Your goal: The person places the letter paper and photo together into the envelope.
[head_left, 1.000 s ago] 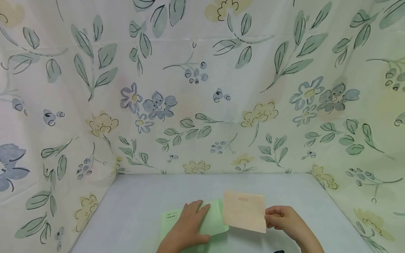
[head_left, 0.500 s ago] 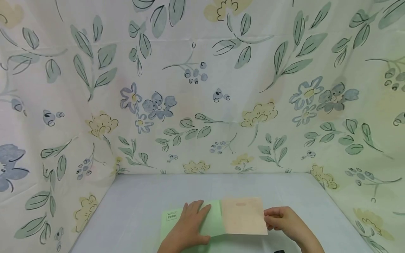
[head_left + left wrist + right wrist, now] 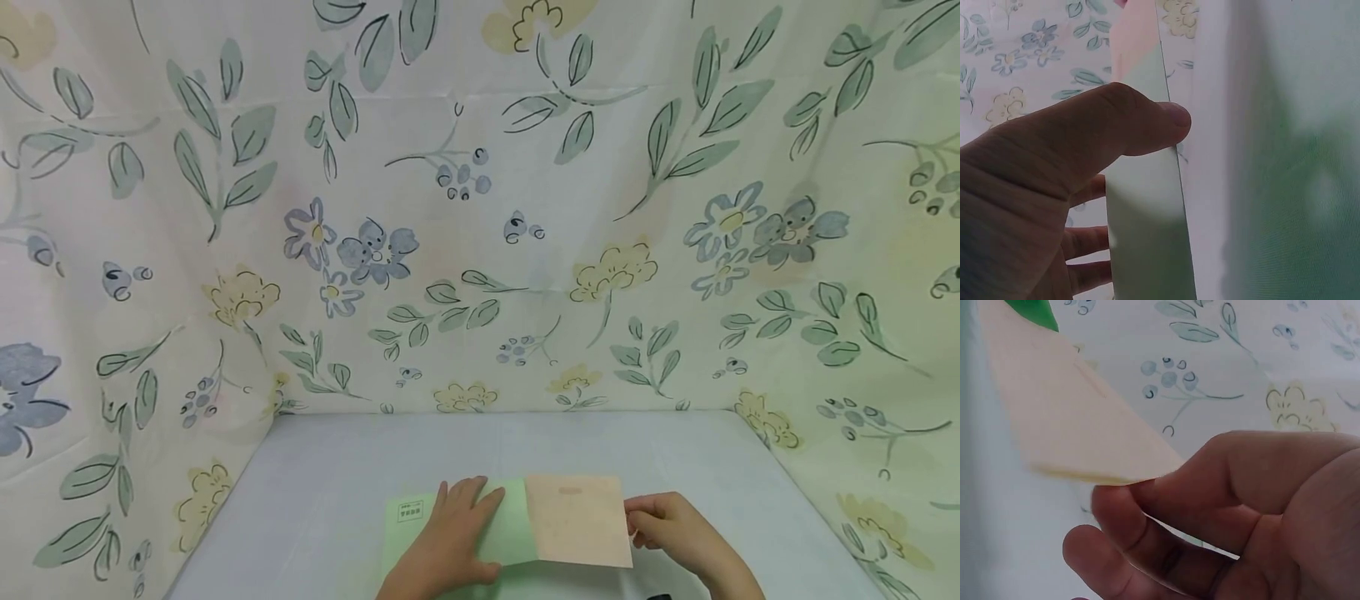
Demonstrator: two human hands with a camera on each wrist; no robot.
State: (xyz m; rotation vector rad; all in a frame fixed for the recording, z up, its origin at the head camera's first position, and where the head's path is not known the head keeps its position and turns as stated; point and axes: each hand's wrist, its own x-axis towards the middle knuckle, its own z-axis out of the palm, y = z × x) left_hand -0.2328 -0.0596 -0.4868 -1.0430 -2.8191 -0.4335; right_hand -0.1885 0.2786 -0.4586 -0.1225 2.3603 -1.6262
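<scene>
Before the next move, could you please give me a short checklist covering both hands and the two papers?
1. Right hand pinching the right edge of the peach sheet: ok.
2. Left hand gripping the green paper: ok.
3. Peach sheet's left side meeting the green paper in the head view: ok.
4. Peach sheet tucked inside the green paper: cannot tell.
5. Peach sheet flat on the table: not ok, it is raised.
6. Black object identified: cannot tell, mostly cut off.

Smooth pale blue-grey flat tabletop (image 3: 322,475), straight far edge. Small black object (image 3: 660,597) at near edge, right of centre, mostly cut off, can't ID. Light-green rectangular paper piece (image 3: 510,529) at near middle, contact with tabletop unclear. Blurred green patch (image 3: 1310,181) below it: reflection or paper, can't tell.
</scene>
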